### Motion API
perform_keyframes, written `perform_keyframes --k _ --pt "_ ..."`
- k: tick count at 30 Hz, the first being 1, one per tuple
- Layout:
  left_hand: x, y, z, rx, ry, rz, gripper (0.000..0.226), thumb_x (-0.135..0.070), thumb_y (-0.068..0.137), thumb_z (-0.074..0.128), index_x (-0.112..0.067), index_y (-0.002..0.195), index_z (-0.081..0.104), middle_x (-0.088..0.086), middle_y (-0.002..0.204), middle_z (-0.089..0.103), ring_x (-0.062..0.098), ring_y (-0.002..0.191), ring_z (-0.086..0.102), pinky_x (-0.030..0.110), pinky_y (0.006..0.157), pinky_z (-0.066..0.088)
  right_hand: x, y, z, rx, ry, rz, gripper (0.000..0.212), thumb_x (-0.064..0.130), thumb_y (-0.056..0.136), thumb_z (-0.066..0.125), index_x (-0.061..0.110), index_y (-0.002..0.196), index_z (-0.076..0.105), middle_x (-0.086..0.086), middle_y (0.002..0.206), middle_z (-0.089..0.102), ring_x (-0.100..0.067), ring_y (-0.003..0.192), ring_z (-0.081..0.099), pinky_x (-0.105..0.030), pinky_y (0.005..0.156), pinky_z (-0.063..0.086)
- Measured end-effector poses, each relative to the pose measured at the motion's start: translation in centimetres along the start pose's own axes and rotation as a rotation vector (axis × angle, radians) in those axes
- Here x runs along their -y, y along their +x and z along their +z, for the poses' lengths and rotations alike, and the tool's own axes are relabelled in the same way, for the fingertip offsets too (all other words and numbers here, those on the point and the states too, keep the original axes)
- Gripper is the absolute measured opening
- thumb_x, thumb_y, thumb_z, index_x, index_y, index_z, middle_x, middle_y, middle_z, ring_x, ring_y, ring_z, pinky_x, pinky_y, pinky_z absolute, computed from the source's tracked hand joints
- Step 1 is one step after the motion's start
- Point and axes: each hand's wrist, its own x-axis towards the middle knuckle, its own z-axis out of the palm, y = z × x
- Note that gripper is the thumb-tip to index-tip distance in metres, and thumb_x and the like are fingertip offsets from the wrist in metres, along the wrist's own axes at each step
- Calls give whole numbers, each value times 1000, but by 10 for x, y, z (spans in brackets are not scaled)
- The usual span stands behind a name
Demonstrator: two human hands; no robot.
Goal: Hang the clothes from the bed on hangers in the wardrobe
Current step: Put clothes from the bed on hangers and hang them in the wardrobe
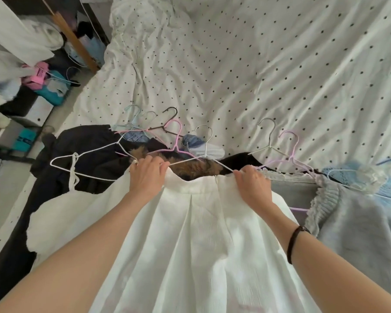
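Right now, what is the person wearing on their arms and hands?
Both forearms are bare, with no sleeves in view. The right wrist carries a thin dark band, like a hair tie or cord bracelet. No rings, gloves or watch show on the left hand or right hand.

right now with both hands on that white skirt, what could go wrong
1. The left hand and right hand pinch only the waistband ends of the white skirt against the white hanger; the slack middle may slip off.
2. Lifting could snag the pink hanger lying tangled beside it.
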Motion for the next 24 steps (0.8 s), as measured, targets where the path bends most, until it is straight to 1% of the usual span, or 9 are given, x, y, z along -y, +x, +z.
perform_keyframes --k 4,7,10,13,15,17,19,22,24 --pt "11 -9 3 87 9 107 35 -34 97 36 -18 124 51 6 118 59 27 111 52 41 95 37 -10 -7 -5 82 -11 -31 36 33 97 40 13 125 50 -8 124 56 -28 118 48 -39 97 33" --pt "14 -17 -14 61 -32 168 41 -30 96 43 -15 134 45 6 134 50 25 125 44 41 104 30 -19 -23 -19 108 -100 -88 47 37 97 41 16 138 38 -7 137 48 -25 126 43 -37 103 31" --pt "5 -39 -30 -25 -75 275 43 -26 92 50 -11 133 48 11 136 48 27 128 42 49 106 31 -23 -52 -36 41 -144 -139 53 40 96 41 16 142 32 -4 145 39 -24 131 37 -36 108 23" --pt "-10 -80 -39 -59 -123 347 45 -31 91 43 -12 132 50 13 137 47 30 129 41 53 104 33 -28 -97 -50 -27 -138 -172 54 42 95 42 17 142 32 -3 146 37 -23 135 32 -40 112 18" --pt "-23 -112 -44 -54 -144 391 51 -37 89 36 -15 131 50 12 138 47 32 130 41 54 102 34 -31 -133 -58 -56 -110 -129 60 51 94 36 18 143 31 -4 149 34 -22 139 26 -43 114 14" --pt "-35 -145 -50 -42 -162 449 53 -40 88 32 -17 132 49 13 139 46 33 130 41 53 103 32 -35 -175 -66 -102 -80 -83 75 62 85 19 18 144 31 -5 149 33 -23 140 25 -44 114 13" --pt "-47 -180 -56 -43 -193 544 53 -41 88 31 -20 133 46 11 140 45 31 132 38 50 104 27 -38 -219 -73 -147 -71 -39 80 64 80 12 19 144 32 -5 149 34 -23 139 27 -46 114 14" --pt "-57 -236 -66 -36 -235 686 49 -41 89 32 -24 133 41 9 140 45 23 133 27 48 103 24 -47 -294 -83 -249 -80 48 70 59 85 26 19 142 36 -5 146 39 -26 137 32 -48 112 14" --pt "-61 -264 -74 -22 -245 778 47 -40 88 32 -24 132 41 10 138 47 22 131 27 50 100 31 -54 -343 -89 -299 -85 125 62 53 91 39 22 144 31 -3 149 33 -23 140 25 -46 113 8"
